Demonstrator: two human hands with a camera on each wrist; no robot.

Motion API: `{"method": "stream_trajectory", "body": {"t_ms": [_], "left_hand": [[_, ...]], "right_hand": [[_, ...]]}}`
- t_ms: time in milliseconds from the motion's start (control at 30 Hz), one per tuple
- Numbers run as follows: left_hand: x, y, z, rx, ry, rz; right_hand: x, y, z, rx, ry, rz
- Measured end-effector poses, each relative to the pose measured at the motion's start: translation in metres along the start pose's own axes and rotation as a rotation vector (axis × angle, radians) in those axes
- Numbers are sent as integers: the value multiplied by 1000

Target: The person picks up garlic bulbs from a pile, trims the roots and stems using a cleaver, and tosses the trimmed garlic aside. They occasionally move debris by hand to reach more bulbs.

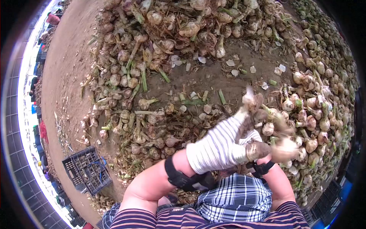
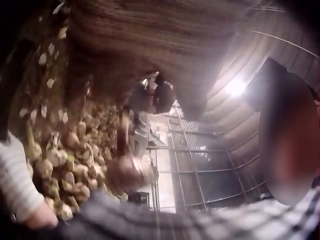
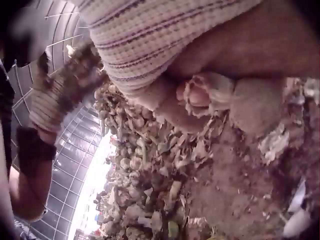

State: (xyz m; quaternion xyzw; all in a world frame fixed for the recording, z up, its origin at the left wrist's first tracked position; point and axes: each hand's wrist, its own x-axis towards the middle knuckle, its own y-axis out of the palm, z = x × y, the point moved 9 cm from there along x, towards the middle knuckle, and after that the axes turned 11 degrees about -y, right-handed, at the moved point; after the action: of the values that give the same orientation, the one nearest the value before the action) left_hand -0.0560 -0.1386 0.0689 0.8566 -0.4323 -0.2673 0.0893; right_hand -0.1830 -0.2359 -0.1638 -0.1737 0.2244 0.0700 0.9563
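Heaps of dirty garlic bulbs (image 1: 152, 49) with cut stalks ring a patch of bare soil (image 1: 225, 78). My left hand (image 1: 244, 114), in a striped, soiled glove, reaches forward over the soil; its fingers curl round a small pale piece (image 1: 249, 95), blurred by motion. My right hand (image 1: 259, 149), gloved too, is lower and nearer my body and grips a garlic bulb (image 1: 286, 149). In the right wrist view that bulb (image 3: 202, 92) sits root end out against the striped glove (image 3: 150, 35), and the left hand (image 3: 62, 92) hovers at the left with its fingers curled.
More bulbs (image 1: 316, 110) are piled thickly along the right. A dark plastic crate (image 1: 85, 170) stands at the lower left on packed earth. Peel scraps (image 1: 230, 63) lie on the soil. A plaid cloth (image 1: 236, 198) covers my lap. Greenhouse framing (image 2: 200, 165) shows behind.
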Motion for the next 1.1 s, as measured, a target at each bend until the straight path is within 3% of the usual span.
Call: {"method": "stream_trajectory", "body": {"t_ms": [33,67,100,133,167,200,300,333,367,433,467,567,633,667,700,767,833,867,967,1000,1100], "left_hand": [[2,-9,-10,125,-29,4],[4,-42,-23,712,118,-250],[9,-87,-9,1208,-244,-398],[-4,-134,12,1569,-295,-674],[-17,-192,56,1722,-591,-715],[-31,-227,91,1693,-847,-598],[-43,-233,99,1723,-863,-606],[-46,-221,90,1549,-847,-643],[-45,-210,81,1380,-818,-681],[-36,-191,82,1507,-753,-692],[-35,-196,116,569,-625,-733],[-18,-175,155,-526,-353,-500],[-23,-138,104,-32,-22,-355],[-24,-119,91,-321,-103,-358],[-24,-118,88,-323,-104,-354],[-25,-116,85,84,-164,-404],[-29,-117,98,9,-130,-402],[-25,-125,124,23,-127,-312],[-23,-115,128,314,-47,-250],[-27,-104,117,670,95,-221],[-32,-95,120,589,216,-257]], "right_hand": [[1,-2,-3,123,24,-25],[1,-5,-7,243,49,-52],[4,-19,-12,107,69,-114],[2,-24,-11,103,87,-176],[-1,-30,-10,100,104,-239],[-4,-36,-9,98,121,-302],[-1,-27,-4,-7,90,-270],[0,-22,-4,-54,58,-248],[-4,-27,33,-91,46,-228],[-4,-38,92,-284,-26,-166],[-4,-41,115,-320,-38,-157],[0,-39,164,-527,-280,-133],[0,-35,173,-594,-286,-93],[0,-33,176,-641,-300,-74],[-1,-31,178,-686,-313,-55],[-2,-32,175,-702,-287,-31],[-5,-33,176,-684,-312,-75],[-5,-31,179,-690,-317,-50],[-1,-23,190,-678,-308,-3],[1,-19,192,-680,-322,5],[5,-11,194,-661,-344,-1]]}}
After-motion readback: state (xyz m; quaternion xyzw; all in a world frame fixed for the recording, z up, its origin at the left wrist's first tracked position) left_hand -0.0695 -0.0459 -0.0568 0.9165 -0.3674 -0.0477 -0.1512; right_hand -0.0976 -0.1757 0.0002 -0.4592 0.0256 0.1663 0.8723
